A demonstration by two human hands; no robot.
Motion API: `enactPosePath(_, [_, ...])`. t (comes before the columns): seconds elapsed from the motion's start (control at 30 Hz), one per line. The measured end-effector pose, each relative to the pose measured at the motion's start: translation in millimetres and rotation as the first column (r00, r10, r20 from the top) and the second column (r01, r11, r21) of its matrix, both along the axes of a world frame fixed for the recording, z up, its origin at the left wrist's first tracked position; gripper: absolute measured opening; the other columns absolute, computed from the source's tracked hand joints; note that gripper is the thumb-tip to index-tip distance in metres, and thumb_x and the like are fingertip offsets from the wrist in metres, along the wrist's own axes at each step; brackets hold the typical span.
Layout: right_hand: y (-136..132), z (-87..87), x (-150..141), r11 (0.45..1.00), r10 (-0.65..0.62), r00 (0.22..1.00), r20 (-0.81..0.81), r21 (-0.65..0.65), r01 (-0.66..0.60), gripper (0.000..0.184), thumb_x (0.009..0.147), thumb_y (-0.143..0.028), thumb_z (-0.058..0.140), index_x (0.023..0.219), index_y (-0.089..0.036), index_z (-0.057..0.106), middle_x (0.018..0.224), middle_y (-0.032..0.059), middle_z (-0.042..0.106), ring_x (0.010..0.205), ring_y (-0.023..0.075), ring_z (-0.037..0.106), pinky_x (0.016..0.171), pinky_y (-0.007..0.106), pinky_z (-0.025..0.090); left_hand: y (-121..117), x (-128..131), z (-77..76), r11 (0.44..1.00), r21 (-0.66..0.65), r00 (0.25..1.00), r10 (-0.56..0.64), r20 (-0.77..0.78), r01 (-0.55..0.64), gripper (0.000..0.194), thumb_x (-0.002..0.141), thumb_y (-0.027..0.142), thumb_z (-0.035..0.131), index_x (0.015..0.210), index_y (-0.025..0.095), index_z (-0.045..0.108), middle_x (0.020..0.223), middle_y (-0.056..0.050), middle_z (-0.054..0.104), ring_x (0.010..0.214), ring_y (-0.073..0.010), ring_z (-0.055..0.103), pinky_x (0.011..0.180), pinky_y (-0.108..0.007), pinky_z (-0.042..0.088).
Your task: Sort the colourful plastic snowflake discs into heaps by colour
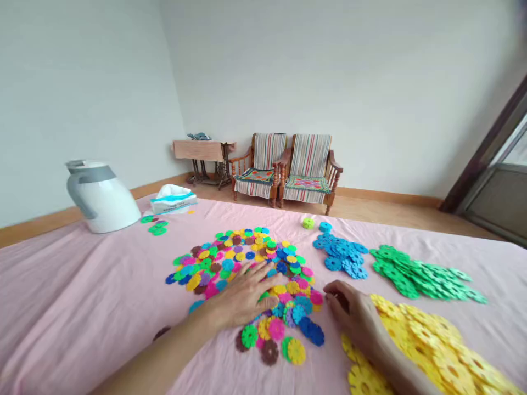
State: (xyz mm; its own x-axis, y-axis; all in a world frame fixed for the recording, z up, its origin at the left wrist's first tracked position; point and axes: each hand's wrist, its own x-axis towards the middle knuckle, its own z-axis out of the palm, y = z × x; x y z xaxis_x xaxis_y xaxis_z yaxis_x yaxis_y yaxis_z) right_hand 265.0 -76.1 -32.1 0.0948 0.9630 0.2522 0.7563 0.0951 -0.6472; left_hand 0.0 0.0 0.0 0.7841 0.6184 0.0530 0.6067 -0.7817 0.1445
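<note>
Multicoloured plastic discs lie heaped on a pink sheet. Left hand, fingers spread, rests flat on the heap. Right hand, fingers curled, lies between the heap and a pile of yellow discs; whether it pinches anything cannot be told. Blue discs and green discs form separate piles beyond.

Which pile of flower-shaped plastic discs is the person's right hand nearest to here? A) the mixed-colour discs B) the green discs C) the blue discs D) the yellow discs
D. The right hand sits at the edge of the yellow discs, with the green discs and blue discs farther off.
</note>
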Motion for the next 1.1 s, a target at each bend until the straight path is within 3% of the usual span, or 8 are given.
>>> enactPosePath(0.23, [0.8, 1.3, -0.3, 1.000, 0.021, 1.000, -0.005, 0.024, -0.021, 0.020, 0.082, -0.032, 0.043, 0.083, -0.021, 0.059, 0.070, -0.0001, 0.063, 0.059, 0.0144, 0.056, 0.056, 0.024, 0.040, 22.2, -16.1, -12.1, 0.896, 0.143, 0.906, 0.423, 0.006, -0.420, 0.067, 0.085, 0.064, 0.023, 0.129, 0.018, 0.046, 0.140, -0.014, 0.037, 0.132, -0.0319, 0.024, 0.106, -0.051, 0.016])
enactPosePath(0.43, [-0.3, 3.6, -1.5, 0.999, 0.027, 1.000, -0.005, 0.034, -0.027, 0.018, 0.082, -0.030, 0.043, 0.083, -0.021, 0.058, 0.069, -0.0008, 0.062, 0.057, 0.0135, 0.054, 0.055, 0.024, 0.039, 25.3, -20.6, -11.4, 0.854, 0.111, 0.860, 0.511, -0.002, -0.508, 0.078, 0.083, 0.068, 0.023, 0.136, 0.011, 0.036, 0.144, -0.018, 0.027, 0.133, -0.0354, 0.021, 0.105, -0.056, 0.012])
enactPosePath(0.53, [-1.0, 4.2, -1.8, 0.999, 0.024, 1.000, -0.012, 0.033, -0.023, 0.018, 0.082, -0.030, 0.043, 0.083, -0.021, 0.058, 0.069, -0.0009, 0.062, 0.058, 0.0135, 0.055, 0.056, 0.024, 0.040, 18.4, -18.3, -6.4, 0.907, 0.022, 0.906, 0.422, -0.035, -0.421, 0.075, 0.084, 0.067, 0.021, 0.139, 0.017, 0.030, 0.147, -0.013, 0.020, 0.135, -0.0338, 0.012, 0.106, -0.056, 0.010])
enactPosePath(0.63, [-1.6, 3.9, -1.6, 0.999, 0.023, 1.000, -0.020, 0.023, -0.023, 0.018, 0.082, -0.030, 0.043, 0.084, -0.021, 0.058, 0.068, -0.0013, 0.061, 0.057, 0.0132, 0.054, 0.054, 0.024, 0.040, 4.1, -12.6, 1.6, 0.973, -0.074, 0.976, 0.215, -0.030, -0.217, 0.067, 0.086, 0.064, 0.021, 0.141, 0.025, 0.022, 0.149, -0.006, 0.016, 0.137, -0.0288, 0.008, 0.108, -0.052, 0.009])
enactPosePath(0.73, [-2.0, 3.9, -1.3, 0.999, 0.027, 0.999, -0.017, 0.022, -0.027, 0.018, 0.082, -0.030, 0.043, 0.084, -0.021, 0.058, 0.067, -0.0013, 0.061, 0.057, 0.0131, 0.054, 0.054, 0.023, 0.040, -10.3, -5.3, 8.2, 0.990, -0.138, 0.999, 0.035, 0.019, -0.032, 0.065, 0.087, 0.062, 0.025, 0.142, 0.028, 0.016, 0.149, -0.003, 0.015, 0.137, -0.0254, 0.012, 0.110, -0.047, 0.012])
enactPosePath(0.83, [-1.8, 4.5, -1.1, 0.999, 0.025, 1.000, -0.009, 0.023, -0.025, 0.018, 0.082, -0.030, 0.043, 0.083, -0.020, 0.058, 0.067, -0.0011, 0.061, 0.057, 0.0131, 0.054, 0.054, 0.023, 0.039, -11.7, -1.8, 9.4, 0.992, -0.126, 0.995, -0.006, 0.102, 0.019, 0.060, 0.089, 0.057, 0.028, 0.141, 0.028, 0.021, 0.147, -0.003, 0.023, 0.135, -0.0231, 0.021, 0.110, -0.042, 0.018])
enactPosePath(1.0, [-1.7, 6.5, -2.2, 1.000, 0.022, 1.000, -0.008, 0.020, -0.022, 0.018, 0.082, -0.030, 0.043, 0.083, -0.020, 0.058, 0.067, -0.0008, 0.061, 0.057, 0.0132, 0.053, 0.054, 0.024, 0.039, 26.2, -22.4, 0.9, 0.965, 0.039, 0.942, 0.242, 0.234, -0.258, 0.053, 0.090, 0.052, 0.032, 0.133, 0.023, 0.041, 0.140, -0.006, 0.039, 0.130, -0.0225, 0.031, 0.109, -0.041, 0.022])
enactPosePath(1.1, [-2.4, 7.7, -3.2, 1.000, 0.023, 1.000, -0.014, 0.017, -0.023, 0.018, 0.082, -0.030, 0.043, 0.083, -0.020, 0.058, 0.067, -0.0011, 0.061, 0.056, 0.0132, 0.053, 0.054, 0.023, 0.039, 56.4, -51.7, -5.7, 0.821, 0.121, 0.826, 0.533, 0.184, -0.557, 0.052, 0.090, 0.048, 0.031, 0.131, 0.020, 0.043, 0.140, -0.009, 0.039, 0.130, -0.0262, 0.030, 0.108, -0.047, 0.019])
